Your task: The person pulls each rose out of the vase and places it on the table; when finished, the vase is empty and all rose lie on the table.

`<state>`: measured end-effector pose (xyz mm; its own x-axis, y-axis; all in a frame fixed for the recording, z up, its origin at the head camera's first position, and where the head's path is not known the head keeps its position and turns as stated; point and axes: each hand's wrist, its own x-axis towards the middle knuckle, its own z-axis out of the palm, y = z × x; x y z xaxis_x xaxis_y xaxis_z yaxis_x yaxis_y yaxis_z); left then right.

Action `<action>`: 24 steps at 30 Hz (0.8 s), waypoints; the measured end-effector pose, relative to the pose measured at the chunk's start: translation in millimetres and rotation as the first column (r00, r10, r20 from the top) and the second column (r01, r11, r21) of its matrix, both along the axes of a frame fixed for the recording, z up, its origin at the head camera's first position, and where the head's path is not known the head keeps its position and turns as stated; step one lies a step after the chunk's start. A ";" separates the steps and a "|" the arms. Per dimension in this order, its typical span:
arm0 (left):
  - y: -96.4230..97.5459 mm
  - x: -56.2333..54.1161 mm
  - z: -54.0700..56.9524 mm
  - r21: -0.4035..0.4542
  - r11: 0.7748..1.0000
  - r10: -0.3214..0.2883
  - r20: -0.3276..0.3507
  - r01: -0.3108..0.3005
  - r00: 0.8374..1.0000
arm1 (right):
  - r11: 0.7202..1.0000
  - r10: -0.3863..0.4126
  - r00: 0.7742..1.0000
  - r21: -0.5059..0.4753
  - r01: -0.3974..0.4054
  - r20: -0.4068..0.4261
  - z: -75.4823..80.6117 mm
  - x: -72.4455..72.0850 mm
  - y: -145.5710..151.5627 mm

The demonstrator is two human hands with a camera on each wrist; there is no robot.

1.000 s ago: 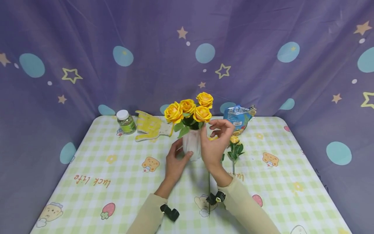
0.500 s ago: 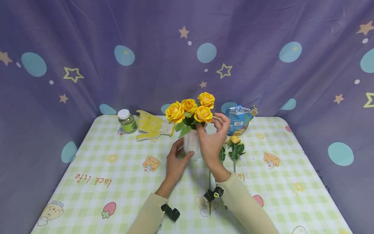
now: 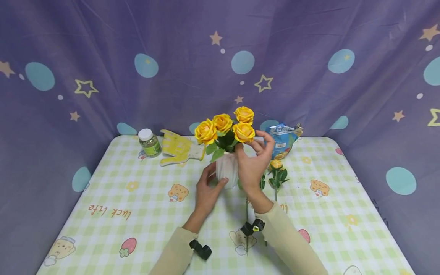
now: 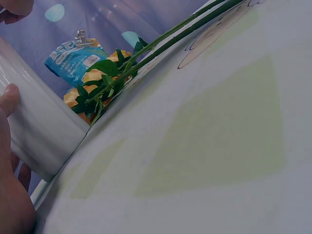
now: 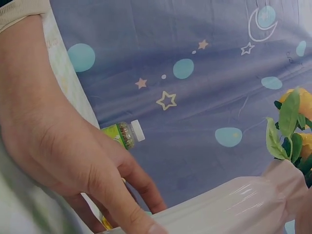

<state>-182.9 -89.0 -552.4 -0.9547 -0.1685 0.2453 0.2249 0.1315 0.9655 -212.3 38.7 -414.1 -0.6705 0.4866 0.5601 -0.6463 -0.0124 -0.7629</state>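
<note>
So, a white vase point(image 3: 227, 172) is stood upright on the table, with four yellow roses point(image 3: 222, 123) held in it and some green leaves point(image 3: 216, 154) hanging over its left rim. It's gripped low on its left side by the left hand point(image 3: 207, 193), thumb laid across the front and fingers wrapped round behind. The right hand point(image 3: 254, 166) is held up at the vase's right rim, kinda half-curled, with a narrow gap showing between thumb and fingers. The thumb is tucked in just below the front right rose and the fingertips are partly hidden by the bloom, so whether it's actually pinched can't be told.

Just right of the vase, loose yellow roses point(image 3: 276, 164) are laid flat, stems pointed toward the person and partly covered by the right arm. Behind those, right of the vase, a blue snack pouch point(image 3: 280, 141) is parked, pinched at the top by a metal clip point(image 4: 80, 38). Left of and behind the vase, a yellow-and-white work glove point(image 3: 178, 147) is spread out, and past it a white-lidded jar point(image 3: 151, 146) is placed. Everything's backed by a purple star-print curtain point(image 3: 189, 88).
</note>
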 end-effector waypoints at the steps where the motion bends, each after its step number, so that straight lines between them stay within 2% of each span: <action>1: -0.1 0.1 0.1 0.000 1.000 0.001 0.001 -0.001 1.000 | 1.000 0.010 1.000 -0.006 -0.010 -0.006 0.5 0.4 0.3; 17: -0.9 -0.6 -1.3 0.015 1.000 -0.006 -0.024 0.007 1.000 | 0.997 -0.010 0.998 -0.077 0.005 -0.066 17.7 0.8 5.2; 24: -0.8 -0.4 0.6 0.015 1.000 -0.006 -0.018 0.006 1.000 | 0.995 -0.006 0.990 -0.097 -0.008 -0.142 25.4 1.0 10.6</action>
